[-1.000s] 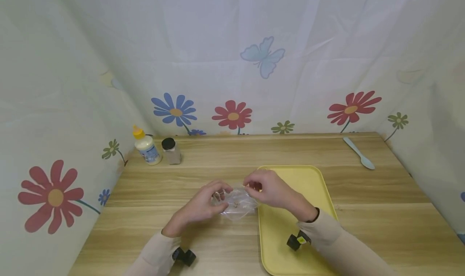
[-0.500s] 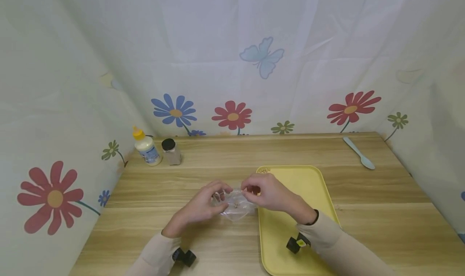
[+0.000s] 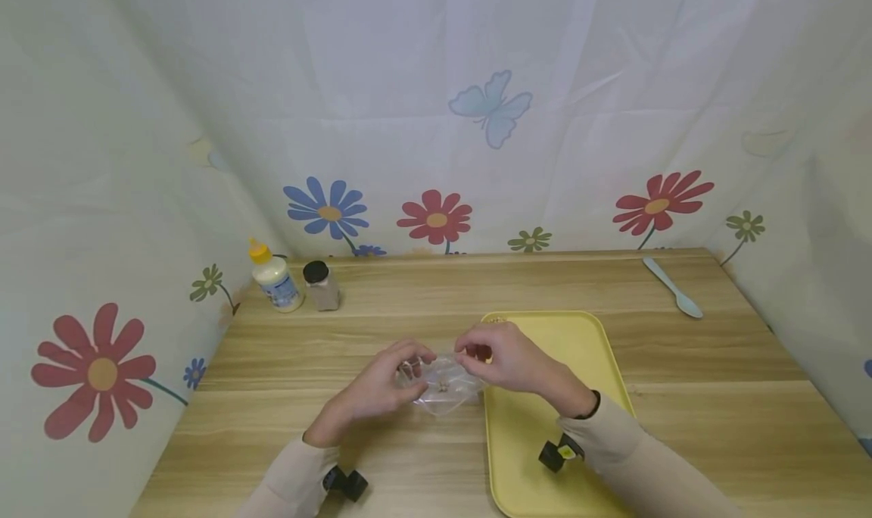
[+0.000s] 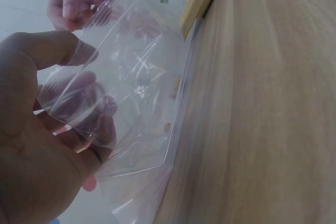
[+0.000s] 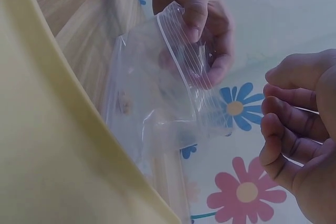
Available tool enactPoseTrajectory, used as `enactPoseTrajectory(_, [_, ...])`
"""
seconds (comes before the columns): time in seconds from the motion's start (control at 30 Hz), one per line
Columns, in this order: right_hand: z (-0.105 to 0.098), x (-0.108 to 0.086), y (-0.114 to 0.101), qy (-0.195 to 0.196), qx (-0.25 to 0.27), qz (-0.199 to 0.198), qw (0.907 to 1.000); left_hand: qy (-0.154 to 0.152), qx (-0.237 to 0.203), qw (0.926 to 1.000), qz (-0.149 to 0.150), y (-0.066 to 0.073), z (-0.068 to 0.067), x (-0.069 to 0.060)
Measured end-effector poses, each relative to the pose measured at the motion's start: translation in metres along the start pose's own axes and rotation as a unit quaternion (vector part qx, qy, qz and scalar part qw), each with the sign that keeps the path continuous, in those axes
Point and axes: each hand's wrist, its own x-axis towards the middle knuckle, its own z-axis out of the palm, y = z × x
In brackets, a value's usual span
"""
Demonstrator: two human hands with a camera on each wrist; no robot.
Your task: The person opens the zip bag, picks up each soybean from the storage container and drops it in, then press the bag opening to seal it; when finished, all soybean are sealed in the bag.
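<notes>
My left hand [image 3: 381,382] grips a clear plastic bag [image 4: 142,87] near its mouth, the thumb on one side and fingers behind the film. Some small tan pieces [image 5: 125,102] lie low inside the bag, which rests on the table beside the tray. My right hand [image 3: 511,359] is just right of the bag's mouth, over the tray's left edge. In the right wrist view that hand [image 5: 310,124] has curled fingers, the thumb close to the index finger, and a gap separates it from the bag. I see nothing between its fingertips.
A yellow tray [image 3: 565,336] lies on the right, with small tan bits [image 3: 497,319] at its back left corner. At the back left stand a yellow-capped bottle [image 3: 278,283] and a black-lidded jar [image 3: 323,287]. A pale blue spoon [image 3: 671,285] lies at the back right.
My right hand shifted slightly left, then back right a little. The bits in the tray's corner came into view from behind it. My left hand stays on the bag.
</notes>
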Motion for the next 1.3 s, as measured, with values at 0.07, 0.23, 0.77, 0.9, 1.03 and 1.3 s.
enactPoseTrajectory(0.07, [-0.001, 0.0, 0.0, 0.001, -0.003, 0.004, 1.0, 0.0, 0.0, 1.0, 0.0, 0.0, 0.0, 0.0])
enactPoseTrajectory(0.23, [-0.003, 0.0, 0.003, 0.009, -0.008, 0.015, 0.9998, 0.004, 0.0, 1.0, 0.005, 0.001, 0.0, 0.0])
enactPoseTrajectory(0.77, [-0.01, 0.002, 0.025, 0.039, -0.011, 0.02, 0.999, 0.001, -0.002, 1.0, 0.002, 0.001, 0.0, -0.001])
enactPoseTrajectory(0.9, [-0.011, 0.002, 0.03, 0.049, -0.022, 0.031, 0.9981, 0.0, -0.003, 1.0, -0.001, 0.0, 0.0, 0.0])
enactPoseTrajectory(1.03, [-0.01, 0.002, 0.036, 0.052, -0.024, 0.048, 0.9972, 0.0, -0.002, 1.0, -0.003, 0.0, 0.0, 0.0])
enactPoseTrajectory(1.3, [-0.01, 0.003, 0.047, 0.055, -0.027, 0.073, 0.9955, 0.003, 0.0, 1.0, -0.002, 0.001, 0.0, 0.0])
